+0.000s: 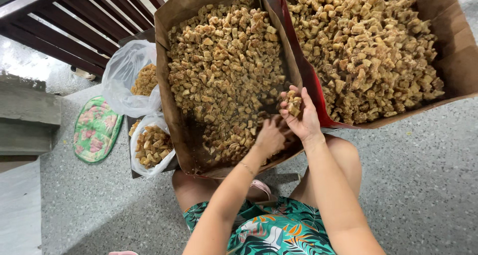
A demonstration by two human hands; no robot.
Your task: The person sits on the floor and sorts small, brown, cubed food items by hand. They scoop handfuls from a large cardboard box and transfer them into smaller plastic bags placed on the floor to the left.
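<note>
While brown chunks (224, 71) are being sorted, some are being cupped in right hand (298, 116); left hand (269, 135), fingers closed, is gathering more; transfer judged next.

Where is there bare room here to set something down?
Bare speckled floor lies right of the knees, below the right box. More lies between the floral mat and the bags. Crowded: both boxes full of chunks, hands in the left box.

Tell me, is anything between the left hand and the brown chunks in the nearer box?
Nothing visible. The left hand is already down among the brown chunks in the nearer box; the right hand holds a few above them.
</note>
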